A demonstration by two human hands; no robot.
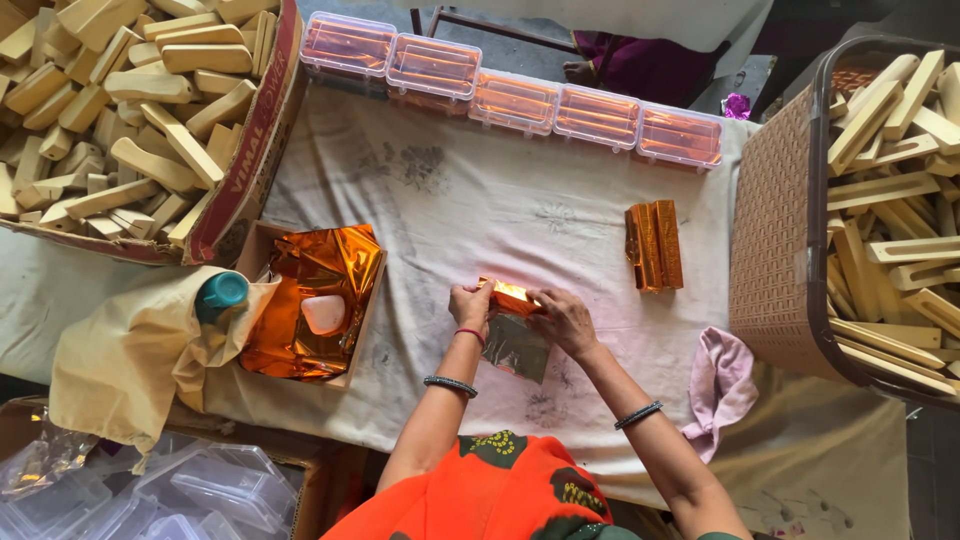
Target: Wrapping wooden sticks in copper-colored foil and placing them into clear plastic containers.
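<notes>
— What are your hands doing right now?

— Your left hand [470,303] is curled, fingers bent in, pinching the near end of a small block half wrapped in shiny orange foil [508,295]. Your right hand [563,318] is closed over the other end, fingers folded down onto the foil. Both hands grasp the same piece, close together, low at the middle of the pale cloth-covered table [470,190].

— And the loose bit under it?

— A flap of the foil hangs down between your wrists, dull on its underside. Whether your right thumb presses it, I can't quite tell; your fingers hide it.

— What lies around you?

— To your right, well apart, two finished foil-wrapped blocks [653,245] lie side by side. To your left sits a shallow cardboard box of orange foil sheets [315,300]. Along the far edge runs a row of clear plastic boxes [515,95] filled with wrapped pieces. A pink rag [720,385] lies near your right elbow, and a woven basket of bare wooden pieces [775,230] stands beyond it.
</notes>
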